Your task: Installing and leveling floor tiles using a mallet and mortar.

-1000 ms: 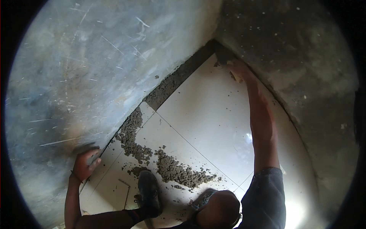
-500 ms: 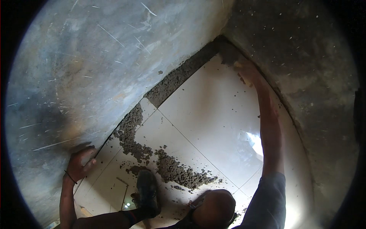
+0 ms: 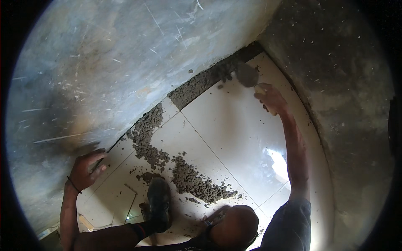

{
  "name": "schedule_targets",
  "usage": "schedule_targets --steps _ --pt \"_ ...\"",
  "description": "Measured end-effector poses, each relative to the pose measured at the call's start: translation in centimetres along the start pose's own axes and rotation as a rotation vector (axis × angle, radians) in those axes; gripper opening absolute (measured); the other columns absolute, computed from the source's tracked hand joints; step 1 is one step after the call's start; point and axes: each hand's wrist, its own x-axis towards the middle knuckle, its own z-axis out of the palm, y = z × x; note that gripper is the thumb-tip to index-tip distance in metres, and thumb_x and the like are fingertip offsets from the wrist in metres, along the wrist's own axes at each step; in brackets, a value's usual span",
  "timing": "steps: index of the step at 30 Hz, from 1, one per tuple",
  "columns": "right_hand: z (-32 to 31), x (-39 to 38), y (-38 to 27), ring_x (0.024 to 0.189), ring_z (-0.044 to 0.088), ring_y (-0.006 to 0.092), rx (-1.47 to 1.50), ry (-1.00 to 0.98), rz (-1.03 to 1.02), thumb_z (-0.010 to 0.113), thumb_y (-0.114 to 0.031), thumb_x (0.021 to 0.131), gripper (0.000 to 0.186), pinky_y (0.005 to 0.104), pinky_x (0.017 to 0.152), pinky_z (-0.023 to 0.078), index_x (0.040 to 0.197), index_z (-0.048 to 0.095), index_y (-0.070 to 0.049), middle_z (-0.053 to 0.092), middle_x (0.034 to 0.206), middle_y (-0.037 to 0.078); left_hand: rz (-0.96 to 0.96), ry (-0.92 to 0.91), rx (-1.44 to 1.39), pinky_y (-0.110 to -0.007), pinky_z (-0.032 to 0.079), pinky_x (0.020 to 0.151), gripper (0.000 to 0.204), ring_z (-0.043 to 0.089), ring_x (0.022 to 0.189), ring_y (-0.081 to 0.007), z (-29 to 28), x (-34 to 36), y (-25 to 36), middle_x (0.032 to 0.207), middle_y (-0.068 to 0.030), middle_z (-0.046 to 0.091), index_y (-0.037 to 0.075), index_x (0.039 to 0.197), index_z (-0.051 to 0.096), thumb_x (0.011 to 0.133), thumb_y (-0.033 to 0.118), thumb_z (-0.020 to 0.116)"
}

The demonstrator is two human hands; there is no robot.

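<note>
My right hand [image 3: 270, 99] is closed round the pale handle of a trowel [image 3: 247, 75], out over the white tiles near the far corner. The trowel's dark blade is smeared by motion. Beside it, loose dark clumps of mortar [image 3: 227, 69] drop or scatter along the gap between the tiles and the left wall. Grey mortar [image 3: 194, 90] fills this strip. My left hand [image 3: 86, 169] is at the foot of the left wall, its thumb and fingers apart and nothing in them; whether it rests on the wall, I cannot tell.
Crumbly mortar lies in a heap [image 3: 146, 144] by the left wall and another pile [image 3: 197, 182] on the white floor tiles [image 3: 234, 121]. My shoe [image 3: 159, 196] stands next to them. A scratched grey wall [image 3: 96, 75] rises at left, a darker wall [image 3: 335, 75] at right.
My right hand and the trowel have come back from the far corner toward me, and mortar clumps now scatter beside the blade. My left hand stays by the wall.
</note>
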Motion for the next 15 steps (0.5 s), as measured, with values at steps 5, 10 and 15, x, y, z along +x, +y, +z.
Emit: schedule_targets --steps 5,10,15 --pt "2.6 3.4 -0.5 0.050 0.057 0.0157 0.039 0.181 -0.172 0.065 -0.018 0.085 0.028 0.0329 0.046 0.049 0.109 0.062 -0.004 0.060 0.071 0.006 0.040 -0.008 0.022 -0.039 0.049 0.100 0.036 0.064 0.115 -0.0370 0.0 -0.5 0.8 0.122 -0.0227 0.066 0.001 0.115 0.066 0.083 0.015 0.072" --pt "9.3 -1.3 -1.4 0.048 0.057 0.0153 0.212 0.038 -0.151 0.062 -0.018 0.088 0.026 0.0330 0.041 0.048 0.108 0.060 -0.002 0.058 0.067 0.006 0.083 0.001 -0.039 -0.039 0.050 0.098 0.036 0.063 0.115 -0.0380 0.2 -0.9 0.9 0.123 -0.0241 0.064 -0.001 0.115 0.066 0.082 0.013 0.072" --pt "9.0 -5.6 -2.5 0.047 0.056 0.0142 0.120 -0.099 -0.121 0.062 -0.019 0.088 0.030 0.0322 0.041 0.046 0.113 0.062 -0.003 0.058 0.065 0.006 0.094 -0.013 -0.029 -0.040 0.050 0.098 0.037 0.063 0.115 -0.0381 0.3 -1.3 1.1 0.124 -0.0241 0.064 -0.002 0.115 0.065 0.083 0.013 0.072"
